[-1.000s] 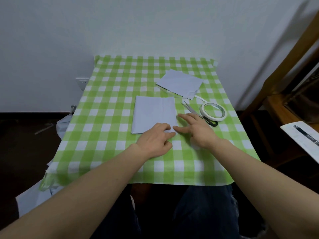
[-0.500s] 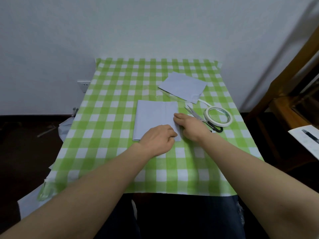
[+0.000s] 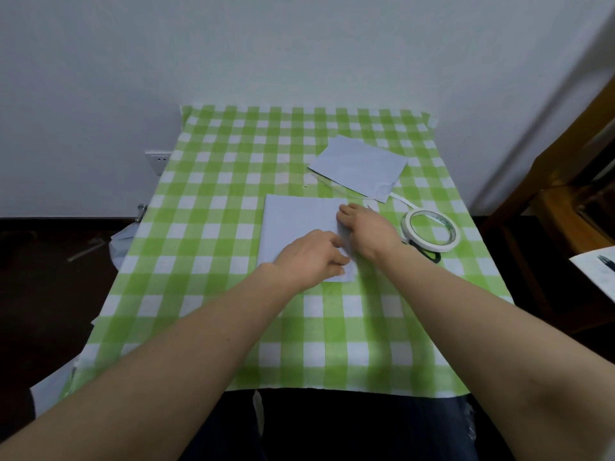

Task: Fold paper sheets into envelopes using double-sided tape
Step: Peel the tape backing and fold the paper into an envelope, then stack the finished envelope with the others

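A folded pale-blue paper sheet lies flat at the middle of the green-checked table. My left hand rests on its near right part, fingers bent, pressing it down. My right hand presses its fingertips on the sheet's right edge near the far corner. A roll of double-sided tape lies just right of my right hand, with a loose strip trailing behind it. A second folded paper lies further back on the right.
Black scissor handles show under the tape roll; the blades are hidden by my right hand. The table stands against a white wall. A wooden piece of furniture stands to the right, with a paper and pen at the frame's edge.
My right hand slid away from me along the sheet's right edge, from the near corner toward the far corner. My left hand stayed pressing the near right part.
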The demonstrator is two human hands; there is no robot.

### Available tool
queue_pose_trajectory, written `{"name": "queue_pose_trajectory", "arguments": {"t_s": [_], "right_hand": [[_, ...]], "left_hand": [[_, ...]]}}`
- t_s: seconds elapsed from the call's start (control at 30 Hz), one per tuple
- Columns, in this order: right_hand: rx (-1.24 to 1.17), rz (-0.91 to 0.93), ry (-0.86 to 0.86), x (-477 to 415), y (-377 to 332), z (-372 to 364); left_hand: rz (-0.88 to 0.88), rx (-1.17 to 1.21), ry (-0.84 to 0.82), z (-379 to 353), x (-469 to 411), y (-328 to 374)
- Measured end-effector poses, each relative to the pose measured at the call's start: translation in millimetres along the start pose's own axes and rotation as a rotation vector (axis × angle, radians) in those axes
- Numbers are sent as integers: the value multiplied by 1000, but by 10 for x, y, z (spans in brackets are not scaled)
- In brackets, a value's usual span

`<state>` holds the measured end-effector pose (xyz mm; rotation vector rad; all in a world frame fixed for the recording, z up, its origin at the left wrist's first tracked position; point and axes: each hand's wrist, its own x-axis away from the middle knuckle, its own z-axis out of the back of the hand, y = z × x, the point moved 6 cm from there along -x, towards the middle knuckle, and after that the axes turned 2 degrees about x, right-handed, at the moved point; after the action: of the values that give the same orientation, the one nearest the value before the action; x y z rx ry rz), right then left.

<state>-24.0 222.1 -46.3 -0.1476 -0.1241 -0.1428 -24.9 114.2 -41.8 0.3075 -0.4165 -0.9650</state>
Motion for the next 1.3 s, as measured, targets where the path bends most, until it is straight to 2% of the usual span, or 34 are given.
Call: {"name": "queue_pose_trajectory", "arguments": {"t_s": [0.2, 0.5, 0.6, 0.7, 0.8, 0.9, 1.03, 1.17, 1.3], "right_hand": [[180, 29, 63, 56, 17, 18], [159, -29, -14, -134, 64, -38], [38, -46, 108, -15, -19, 65], [-305, -308, 208, 135, 40, 120], [-572, -524, 177, 211, 121, 72], [-605, -531, 144, 274, 66, 86], [-588, -536, 78, 319, 9, 46], [-644, -542, 10, 320, 1, 18], [-804, -508, 60, 271, 37, 83]], "left_hand": [[7, -69, -9, 24, -7, -57], [33, 27, -22, -61, 46, -118], [118, 72, 131, 27, 87, -196], [418, 77, 339, 240, 184, -418], [709, 296, 337, 295, 268, -585], [822, 444, 404, 293, 312, -661], [875, 561, 411, 250, 327, -715], [852, 442, 269, 270, 356, -672], [800, 490, 267, 292, 308, -700]]}}
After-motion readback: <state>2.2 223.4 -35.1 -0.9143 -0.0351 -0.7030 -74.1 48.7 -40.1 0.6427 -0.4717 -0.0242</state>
